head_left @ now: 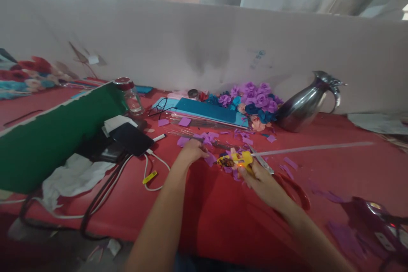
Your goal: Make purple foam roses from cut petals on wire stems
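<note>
Two bare hands work over a red table (204, 216). The right hand (259, 180) is wrapped around a yellow glue gun (245, 158), its tip aimed left toward the other hand, a small orange light glowing on it, and a long, pale glue stick (312, 149) running out behind, above the right hand. The left hand (192, 151) has its fingers drawn narrow and appears to pinch a purple petal (210, 159), which lies between the hands, near the tip; blur hides whether the two touch. Purple scraps (208, 137) lie just beyond the fingers. For good work here, the petal is best gripped by its far edge, so that the fingertips stay clear of hot glue, and the gun kept steady with a light squeeze, since a small dab should hold thin paper without soaking it. The dark, crusted front of the gun could smear, so a clean tip would help. Scissors (304, 197) lie beside the right hand, close enough to snag a sleeve or the glue stick; shifting them outward seems wise. Finished-looking flowers (251, 93) sit beyond both hands.
</note>
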The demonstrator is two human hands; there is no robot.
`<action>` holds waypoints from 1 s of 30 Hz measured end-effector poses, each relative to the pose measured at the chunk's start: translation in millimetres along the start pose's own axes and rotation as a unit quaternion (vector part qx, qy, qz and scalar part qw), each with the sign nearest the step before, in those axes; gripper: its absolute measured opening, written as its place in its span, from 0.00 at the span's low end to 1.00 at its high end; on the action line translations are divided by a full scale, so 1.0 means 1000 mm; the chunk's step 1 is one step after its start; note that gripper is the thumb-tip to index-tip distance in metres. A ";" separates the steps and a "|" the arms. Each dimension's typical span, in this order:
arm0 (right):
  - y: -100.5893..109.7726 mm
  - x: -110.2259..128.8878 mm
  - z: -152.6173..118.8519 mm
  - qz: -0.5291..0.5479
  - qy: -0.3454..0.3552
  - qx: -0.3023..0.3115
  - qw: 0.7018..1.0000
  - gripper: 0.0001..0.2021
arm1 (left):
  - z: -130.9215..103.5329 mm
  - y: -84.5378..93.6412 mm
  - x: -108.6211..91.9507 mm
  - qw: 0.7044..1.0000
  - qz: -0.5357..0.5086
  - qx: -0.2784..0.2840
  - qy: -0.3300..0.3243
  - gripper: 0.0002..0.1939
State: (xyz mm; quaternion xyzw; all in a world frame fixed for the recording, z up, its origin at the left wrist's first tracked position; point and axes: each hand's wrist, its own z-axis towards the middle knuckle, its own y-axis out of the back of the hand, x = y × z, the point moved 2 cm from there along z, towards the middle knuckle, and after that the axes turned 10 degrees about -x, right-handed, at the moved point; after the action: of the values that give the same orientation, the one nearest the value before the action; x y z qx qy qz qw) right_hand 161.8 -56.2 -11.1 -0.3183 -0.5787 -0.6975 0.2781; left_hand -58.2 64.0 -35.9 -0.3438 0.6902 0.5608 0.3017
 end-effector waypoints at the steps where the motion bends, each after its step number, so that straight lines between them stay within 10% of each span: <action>1: -0.002 0.000 0.000 -0.013 -0.007 0.012 1.000 0.15 | 0.000 0.000 0.000 1.000 0.006 0.000 -0.003 0.03; 30: -0.013 0.005 0.011 -0.091 -0.010 0.030 0.995 0.17 | 0.004 -0.002 0.001 0.993 0.073 0.013 -0.091 0.06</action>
State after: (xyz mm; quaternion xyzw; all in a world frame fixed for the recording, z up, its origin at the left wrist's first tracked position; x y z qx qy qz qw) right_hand 150.8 -42.9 -14.1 -0.2628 -0.6291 -0.6987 0.2170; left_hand -56.8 68.0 -38.7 -0.2357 0.6902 0.6015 0.3261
